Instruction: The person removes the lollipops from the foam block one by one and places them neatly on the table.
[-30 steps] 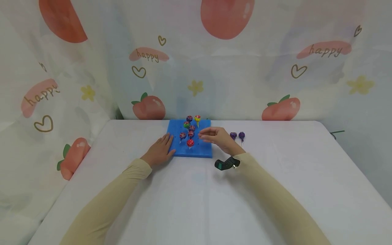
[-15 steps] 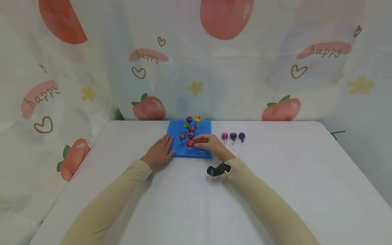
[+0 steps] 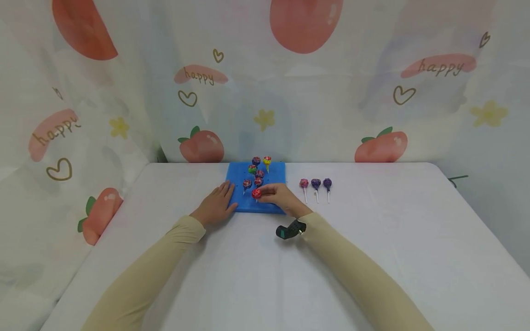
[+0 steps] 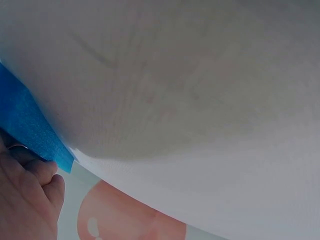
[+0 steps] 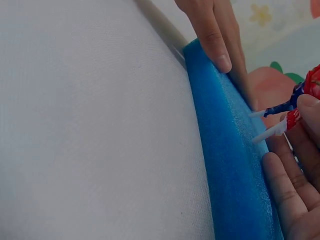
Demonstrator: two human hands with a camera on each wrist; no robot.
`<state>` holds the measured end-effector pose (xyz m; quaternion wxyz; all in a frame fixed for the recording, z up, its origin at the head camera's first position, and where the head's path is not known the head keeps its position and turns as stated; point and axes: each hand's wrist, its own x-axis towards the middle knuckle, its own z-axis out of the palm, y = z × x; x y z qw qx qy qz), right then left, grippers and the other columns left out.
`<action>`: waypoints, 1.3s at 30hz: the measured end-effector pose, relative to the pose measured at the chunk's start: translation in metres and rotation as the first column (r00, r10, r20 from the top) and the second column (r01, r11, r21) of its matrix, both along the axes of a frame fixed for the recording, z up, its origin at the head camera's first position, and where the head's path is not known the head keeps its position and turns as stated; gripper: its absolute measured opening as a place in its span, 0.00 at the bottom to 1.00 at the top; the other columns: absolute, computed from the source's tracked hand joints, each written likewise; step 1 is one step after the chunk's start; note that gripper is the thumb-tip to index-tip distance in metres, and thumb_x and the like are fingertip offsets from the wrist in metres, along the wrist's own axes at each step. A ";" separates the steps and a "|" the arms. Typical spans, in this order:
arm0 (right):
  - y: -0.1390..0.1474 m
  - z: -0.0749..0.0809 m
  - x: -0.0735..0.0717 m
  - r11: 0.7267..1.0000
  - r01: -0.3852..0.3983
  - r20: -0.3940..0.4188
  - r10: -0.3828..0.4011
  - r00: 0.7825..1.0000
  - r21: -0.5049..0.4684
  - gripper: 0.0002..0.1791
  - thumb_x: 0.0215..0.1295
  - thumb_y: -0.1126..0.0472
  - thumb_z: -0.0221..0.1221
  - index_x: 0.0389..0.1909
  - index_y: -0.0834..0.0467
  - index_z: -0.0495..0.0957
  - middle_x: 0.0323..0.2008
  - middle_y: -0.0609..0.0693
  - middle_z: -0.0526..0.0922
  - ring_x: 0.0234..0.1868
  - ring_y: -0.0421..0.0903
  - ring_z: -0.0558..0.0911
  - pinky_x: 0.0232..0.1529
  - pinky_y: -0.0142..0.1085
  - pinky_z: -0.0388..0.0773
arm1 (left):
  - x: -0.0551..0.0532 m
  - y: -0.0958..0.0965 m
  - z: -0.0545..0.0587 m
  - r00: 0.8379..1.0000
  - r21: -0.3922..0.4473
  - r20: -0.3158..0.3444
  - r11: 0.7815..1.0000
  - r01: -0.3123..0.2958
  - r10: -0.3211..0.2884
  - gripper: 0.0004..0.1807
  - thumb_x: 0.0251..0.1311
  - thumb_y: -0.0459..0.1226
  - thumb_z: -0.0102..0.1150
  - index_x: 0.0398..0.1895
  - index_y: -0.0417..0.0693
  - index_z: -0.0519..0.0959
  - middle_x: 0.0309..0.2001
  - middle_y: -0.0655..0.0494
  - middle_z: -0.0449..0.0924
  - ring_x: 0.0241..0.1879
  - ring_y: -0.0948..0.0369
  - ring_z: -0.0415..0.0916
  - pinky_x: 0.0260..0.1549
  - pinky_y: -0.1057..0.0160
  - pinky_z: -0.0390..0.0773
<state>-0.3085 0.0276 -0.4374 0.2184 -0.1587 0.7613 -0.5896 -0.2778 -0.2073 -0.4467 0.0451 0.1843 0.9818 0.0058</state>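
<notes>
In the head view a blue foam board [image 3: 275,174] lies at the back of the table with several wrapped lollipops standing in it. My left hand [image 3: 213,204] rests on the board's left edge, fingers extended. With thumb and fingers, my right hand [image 3: 285,198] pinches the red lollipop [image 3: 256,193] nearest the board's front. In the right wrist view this lollipop's white stick [image 5: 270,133] meets the foam, and a blue-wrapped lollipop [image 5: 285,107] stands close behind it. The left wrist view catches part of my left hand [image 4: 25,195] against the foam.
Right of the board, a pink lollipop [image 3: 304,183] and two purple lollipops, one in the middle [image 3: 316,183] and one at the end [image 3: 327,183], lie in a row on the white tablecloth [image 3: 248,276]. A printed curtain [image 3: 314,101] hangs behind the table.
My right hand has moved left and toward the front of the board, from beside the lollipops onto the red one. The pink lollipop has come into view. My left hand has stayed put.
</notes>
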 end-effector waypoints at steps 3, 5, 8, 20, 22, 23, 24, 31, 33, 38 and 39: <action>-0.002 0.000 0.000 0.999 -0.004 -0.014 0.004 1.000 0.032 0.20 0.63 0.67 0.57 0.57 0.65 0.74 0.55 0.61 0.78 0.56 0.51 0.78 0.61 0.41 0.73 | 0.000 0.000 0.000 1.000 0.003 -0.002 1.000 0.001 -0.001 0.38 0.70 0.53 0.38 0.72 0.35 0.47 0.74 0.38 0.44 0.74 0.46 0.42 0.72 0.50 0.50; -0.002 0.000 0.000 0.999 -0.005 -0.026 0.006 1.000 0.048 0.20 0.64 0.66 0.57 0.57 0.65 0.74 0.56 0.61 0.78 0.57 0.51 0.77 0.62 0.42 0.72 | 0.001 0.001 0.000 1.000 0.002 -0.002 1.000 0.000 0.000 0.38 0.70 0.52 0.38 0.72 0.35 0.47 0.74 0.38 0.44 0.74 0.46 0.42 0.72 0.50 0.50; -0.003 0.000 -0.001 0.998 -0.009 -0.036 0.011 0.999 0.056 0.19 0.64 0.66 0.57 0.56 0.65 0.74 0.56 0.61 0.78 0.58 0.52 0.77 0.62 0.42 0.71 | 0.001 0.002 0.001 1.000 0.003 0.001 1.000 -0.004 0.004 0.38 0.70 0.52 0.38 0.72 0.35 0.47 0.74 0.38 0.44 0.74 0.46 0.42 0.72 0.50 0.49; -0.004 0.002 0.001 1.000 0.002 -0.020 -0.001 1.000 0.030 0.18 0.65 0.66 0.56 0.56 0.63 0.75 0.55 0.59 0.79 0.57 0.50 0.78 0.62 0.42 0.71 | 0.000 0.002 0.001 1.000 0.003 0.007 1.000 -0.015 0.015 0.38 0.70 0.52 0.38 0.72 0.35 0.48 0.74 0.38 0.44 0.74 0.46 0.42 0.72 0.50 0.50; -0.004 0.003 0.000 1.000 0.005 -0.032 -0.004 0.999 0.026 0.18 0.65 0.65 0.56 0.55 0.63 0.75 0.54 0.59 0.79 0.56 0.50 0.78 0.63 0.42 0.71 | 0.000 0.002 0.000 1.000 0.002 0.009 1.000 -0.015 0.015 0.38 0.70 0.53 0.38 0.72 0.36 0.48 0.74 0.38 0.44 0.74 0.46 0.42 0.72 0.50 0.50; -0.004 0.003 0.000 1.000 0.007 -0.039 -0.006 0.999 0.022 0.18 0.65 0.65 0.56 0.55 0.63 0.75 0.53 0.60 0.80 0.56 0.50 0.79 0.62 0.42 0.71 | 0.000 0.002 0.000 1.000 0.001 0.010 1.000 -0.014 0.014 0.38 0.69 0.53 0.38 0.73 0.36 0.47 0.74 0.38 0.44 0.74 0.46 0.42 0.72 0.51 0.50; -0.003 0.004 0.000 1.000 0.010 -0.048 -0.010 0.999 0.017 0.17 0.65 0.65 0.56 0.55 0.63 0.75 0.53 0.59 0.80 0.55 0.49 0.79 0.62 0.42 0.71 | -0.001 0.002 0.000 1.000 0.001 0.011 1.000 -0.013 0.013 0.39 0.69 0.53 0.38 0.73 0.36 0.47 0.74 0.39 0.44 0.74 0.46 0.42 0.72 0.51 0.50; 0.003 0.012 0.002 0.998 0.042 -0.085 -0.047 0.995 -0.051 0.15 0.65 0.65 0.56 0.51 0.63 0.77 0.48 0.59 0.83 0.49 0.46 0.82 0.59 0.41 0.75 | 0.000 0.003 0.002 1.000 0.006 0.008 1.000 0.000 0.000 0.38 0.70 0.53 0.38 0.72 0.35 0.47 0.74 0.38 0.44 0.74 0.46 0.42 0.72 0.51 0.50; 0.005 0.016 0.003 0.996 0.045 -0.089 -0.052 0.995 -0.071 0.14 0.65 0.65 0.56 0.51 0.64 0.77 0.48 0.60 0.83 0.49 0.46 0.83 0.57 0.41 0.76 | 0.002 0.003 0.004 1.000 0.009 0.007 1.000 0.001 -0.001 0.38 0.70 0.53 0.38 0.72 0.35 0.48 0.74 0.38 0.44 0.74 0.45 0.43 0.72 0.50 0.50; 0.017 0.029 0.007 0.994 0.070 -0.108 -0.078 0.991 -0.081 0.15 0.66 0.65 0.55 0.52 0.64 0.76 0.48 0.62 0.82 0.49 0.49 0.83 0.55 0.40 0.77 | 0.003 0.003 0.003 1.000 0.007 0.003 1.000 -0.004 0.004 0.38 0.70 0.52 0.37 0.72 0.34 0.48 0.74 0.37 0.45 0.74 0.45 0.43 0.72 0.50 0.50; 0.020 0.032 0.008 0.994 0.075 -0.115 -0.085 0.990 -0.083 0.15 0.66 0.65 0.55 0.52 0.64 0.76 0.48 0.62 0.82 0.48 0.49 0.83 0.56 0.41 0.77 | 0.004 0.003 0.003 1.000 0.004 0.000 1.000 -0.004 0.004 0.38 0.70 0.52 0.37 0.72 0.34 0.48 0.73 0.37 0.45 0.74 0.45 0.43 0.72 0.50 0.50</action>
